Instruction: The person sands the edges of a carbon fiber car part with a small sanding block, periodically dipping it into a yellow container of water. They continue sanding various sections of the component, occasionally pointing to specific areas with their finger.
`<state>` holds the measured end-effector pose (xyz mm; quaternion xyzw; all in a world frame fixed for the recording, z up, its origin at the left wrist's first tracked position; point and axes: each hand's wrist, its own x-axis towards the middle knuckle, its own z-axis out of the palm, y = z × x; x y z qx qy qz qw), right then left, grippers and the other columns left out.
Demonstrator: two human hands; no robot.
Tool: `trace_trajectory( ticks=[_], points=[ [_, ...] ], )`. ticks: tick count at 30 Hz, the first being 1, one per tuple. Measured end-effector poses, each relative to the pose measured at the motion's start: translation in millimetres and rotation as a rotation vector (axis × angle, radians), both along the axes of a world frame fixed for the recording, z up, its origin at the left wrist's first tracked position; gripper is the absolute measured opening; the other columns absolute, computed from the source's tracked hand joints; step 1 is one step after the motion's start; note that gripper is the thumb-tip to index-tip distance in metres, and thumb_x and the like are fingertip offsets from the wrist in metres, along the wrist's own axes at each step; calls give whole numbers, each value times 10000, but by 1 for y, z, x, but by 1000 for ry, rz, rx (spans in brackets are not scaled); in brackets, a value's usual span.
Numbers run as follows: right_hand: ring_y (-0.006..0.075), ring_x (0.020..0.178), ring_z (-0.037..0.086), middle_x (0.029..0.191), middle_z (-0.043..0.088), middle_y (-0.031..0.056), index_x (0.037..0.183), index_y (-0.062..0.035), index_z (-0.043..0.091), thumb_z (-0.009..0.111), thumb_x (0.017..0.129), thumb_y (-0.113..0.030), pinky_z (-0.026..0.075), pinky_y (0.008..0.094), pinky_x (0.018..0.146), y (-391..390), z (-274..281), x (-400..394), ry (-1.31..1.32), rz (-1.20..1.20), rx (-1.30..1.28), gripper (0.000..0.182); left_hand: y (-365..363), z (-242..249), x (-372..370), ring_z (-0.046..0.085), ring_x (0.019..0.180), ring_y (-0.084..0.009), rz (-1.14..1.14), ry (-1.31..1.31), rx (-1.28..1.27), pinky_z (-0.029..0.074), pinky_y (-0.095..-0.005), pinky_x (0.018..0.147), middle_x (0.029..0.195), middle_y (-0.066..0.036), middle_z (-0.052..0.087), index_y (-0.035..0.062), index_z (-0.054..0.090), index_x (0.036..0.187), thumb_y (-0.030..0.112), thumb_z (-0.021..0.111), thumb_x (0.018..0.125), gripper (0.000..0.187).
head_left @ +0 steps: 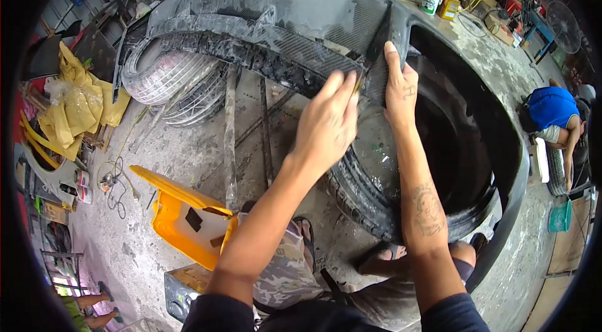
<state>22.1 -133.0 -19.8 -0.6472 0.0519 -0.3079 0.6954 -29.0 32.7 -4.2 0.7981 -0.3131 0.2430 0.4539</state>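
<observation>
A large dark grey car bumper (301, 2), dusty and partly with a carbon-weave pattern, spans the view in front of me. My left hand (326, 122), a little blurred, presses its fingers together at the bumper's inner edge. Between them shows the thin yellowish-brown edge of what looks like folded sandpaper (359, 85); the rest is hidden. My right hand (401, 84) is closed round a narrow upright strut of the bumper, thumb on its upper face. Just below both hands, a dusty tire (360, 197) lies under the bumper.
More dusty tires (169, 78) prop the bumper's left side. An orange-yellow plastic shell (182, 219) lies near my legs, beside a metal box (179, 297). Paint cans (430, 2) stand at the back right. A person in blue (552, 109) bends at the far right; another person's legs (94, 310) show lower left.
</observation>
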Motion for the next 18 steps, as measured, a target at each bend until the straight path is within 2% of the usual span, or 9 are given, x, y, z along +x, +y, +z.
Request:
trace_trajectory(
  ticks=[2, 3, 4, 5, 9, 10, 18],
  points=[
    [61, 656, 460, 727, 594, -34, 878, 28, 719, 661, 1017, -457, 376, 258, 605, 0, -5, 1, 55, 33, 76, 508, 21, -5, -21, 557, 719, -248, -18, 111, -15, 470, -339, 680, 895, -148, 534, -98, 643, 1251, 20, 609, 988, 290],
    [61, 656, 460, 727, 594, -34, 878, 28, 719, 661, 1017, -457, 376, 258, 605, 2, -5, 0, 58, 32, 71, 508, 25, -9, -25, 531, 696, -148, 6, 128, -73, 460, -297, 637, 897, -98, 535, -91, 650, 1253, 7, 629, 984, 287],
    [62, 666, 518, 780, 635, -16, 938, 17, 718, 667, 1013, -444, 419, 253, 618, 2, -3, -2, 42, 60, 102, 470, 28, -13, -25, 511, 688, -84, 5, 147, -148, 442, -247, 594, 911, -54, 521, -74, 649, 1282, -3, 635, 989, 302],
    [62, 677, 576, 834, 676, 3, 998, 6, 717, 673, 1010, -432, 461, 248, 631, 2, -1, -2, 25, 85, 132, 441, 31, -16, -22, 506, 691, -73, 2, 190, -200, 440, -232, 585, 924, -45, 514, -63, 647, 1299, 0, 636, 993, 312],
    [69, 682, 593, 839, 681, 7, 1000, -4, 715, 662, 1018, -431, 479, 256, 640, -3, -3, -1, 68, 60, 60, 431, 35, -27, -15, 514, 724, -51, 15, 223, -211, 453, -205, 592, 961, -26, 502, -35, 640, 1339, 5, 638, 999, 342],
    [73, 684, 600, 840, 684, 10, 997, -5, 714, 655, 1022, -431, 482, 257, 642, -2, -2, -1, 55, 66, 83, 431, 36, -29, -13, 519, 734, -46, 51, 200, -164, 458, -203, 598, 965, -23, 503, -34, 640, 1339, 6, 639, 1000, 342],
    [87, 710, 631, 877, 706, 25, 1037, 4, 713, 637, 1032, -431, 506, 258, 665, 2, 1, -5, 68, 86, 157, 441, 49, -20, -14, 550, 806, -52, -34, 307, -290, 480, -205, 638, 1006, -25, 517, -14, 628, 1374, 14, 618, 1019, 356]
  ],
)
